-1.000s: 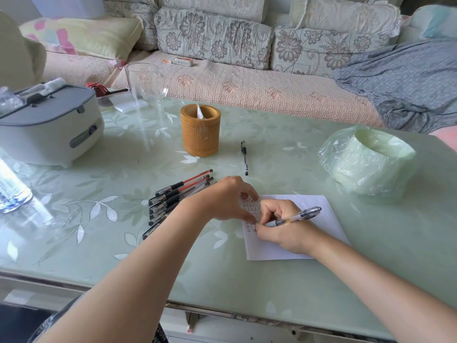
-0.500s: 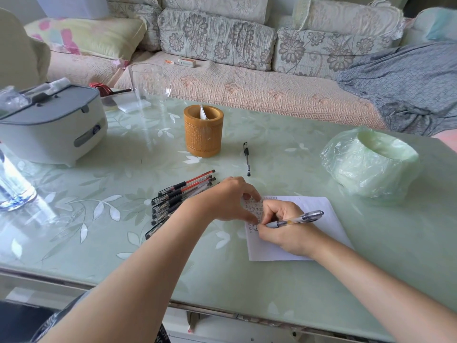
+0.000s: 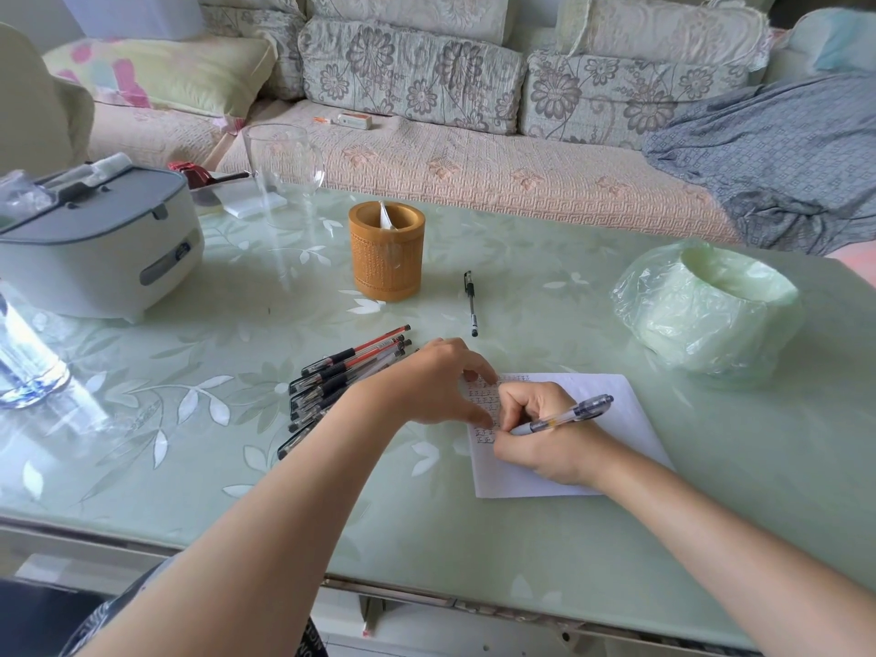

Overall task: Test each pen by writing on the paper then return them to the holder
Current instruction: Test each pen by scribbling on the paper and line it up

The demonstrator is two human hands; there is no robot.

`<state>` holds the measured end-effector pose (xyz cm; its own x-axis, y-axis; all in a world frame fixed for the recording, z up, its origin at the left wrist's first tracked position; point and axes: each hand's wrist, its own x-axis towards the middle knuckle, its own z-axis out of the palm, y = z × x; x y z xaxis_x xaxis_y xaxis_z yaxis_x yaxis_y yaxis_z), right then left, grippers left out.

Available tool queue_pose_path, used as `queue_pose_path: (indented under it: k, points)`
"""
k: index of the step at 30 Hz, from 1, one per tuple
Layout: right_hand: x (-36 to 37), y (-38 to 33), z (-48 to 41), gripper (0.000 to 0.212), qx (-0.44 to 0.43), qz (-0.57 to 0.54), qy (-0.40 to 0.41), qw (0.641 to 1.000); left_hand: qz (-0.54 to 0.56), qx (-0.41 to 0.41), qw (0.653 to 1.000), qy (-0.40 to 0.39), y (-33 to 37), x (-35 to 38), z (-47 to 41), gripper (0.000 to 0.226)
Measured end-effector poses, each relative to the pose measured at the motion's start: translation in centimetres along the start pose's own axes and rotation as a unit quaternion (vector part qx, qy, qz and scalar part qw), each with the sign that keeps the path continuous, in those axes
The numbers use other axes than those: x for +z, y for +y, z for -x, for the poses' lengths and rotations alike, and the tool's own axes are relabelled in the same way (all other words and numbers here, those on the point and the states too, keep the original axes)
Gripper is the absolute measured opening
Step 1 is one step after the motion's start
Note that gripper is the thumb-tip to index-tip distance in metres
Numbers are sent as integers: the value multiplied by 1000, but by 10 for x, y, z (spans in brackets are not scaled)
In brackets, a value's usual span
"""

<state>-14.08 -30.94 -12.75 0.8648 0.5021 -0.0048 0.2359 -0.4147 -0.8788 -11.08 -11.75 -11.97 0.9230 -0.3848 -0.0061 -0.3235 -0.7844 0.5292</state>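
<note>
Indoors, leaf-print glass table (image 3: 521, 538), floral sofa (image 3: 474, 163) behind, R fingers (image 3: 519, 404) pinching pen (image 3: 569, 414), L fingers (image 3: 474, 363) pressing paper (image 3: 616, 405).

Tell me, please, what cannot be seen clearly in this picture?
Head view, all four:
1. Tip of the pen: hidden behind the fingers of the right hand.
2. Marks on the paper: too small to read.
3. Inside of the holder: mostly hidden by its own wall.
4. Part of the pile of pens: covered by the left hand and forearm.
</note>
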Motion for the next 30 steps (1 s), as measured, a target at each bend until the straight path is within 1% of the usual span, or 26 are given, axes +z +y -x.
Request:
queue_pose_path:
  k: [2,4,8,12,14,15,18,19,22,23,25,26,28,30]
  points:
    - [0,0,0,26,-2,3,3,1000,-1,-2,1000,0,1,0,0,57]
    - [-1,0,0,22,3,-21,4,1000,-4,-2,1000,0,1,0,0,56]
    - [-8,2,-5,28,42,-141,45,988,-13,0,1000,-4,2,-2,2,56]
    - [-14,0,-8,19,52,-223,72,971,-21,7,1000,11,1,-6,6,41]
    - [-18,-5,-9,10,61,-252,76,963,-30,-4,999,43,-1,-12,9,30]
    - [-20,-9,-10,10,72,-282,67,954,-36,-15,997,62,-3,-15,11,26]
    - [-28,-16,-13,44,113,-379,24,918,-55,-54,991,112,-10,-24,15,20]
    - [-29,-19,-15,46,116,-404,17,907,-64,-64,988,124,-12,-27,17,19]
    - [-25,-27,-20,34,128,-458,44,878,-99,-98,981,136,-17,-33,26,18]
    - [-23,-30,-21,29,139,-464,54,873,-109,-111,979,128,-18,-35,29,18]
    - [-21,-37,-23,13,166,-460,59,870,-128,-135,977,103,-19,-36,34,16]
    - [-21,-40,-24,18,177,-464,52,866,-139,-146,975,90,-19,-37,36,16]
    - [-23,-44,-24,43,200,-479,32,854,-153,-161,972,77,-18,-35,38,18]
    - [-22,-46,-24,58,207,-506,8,837,-147,-164,973,74,-17,-33,38,20]
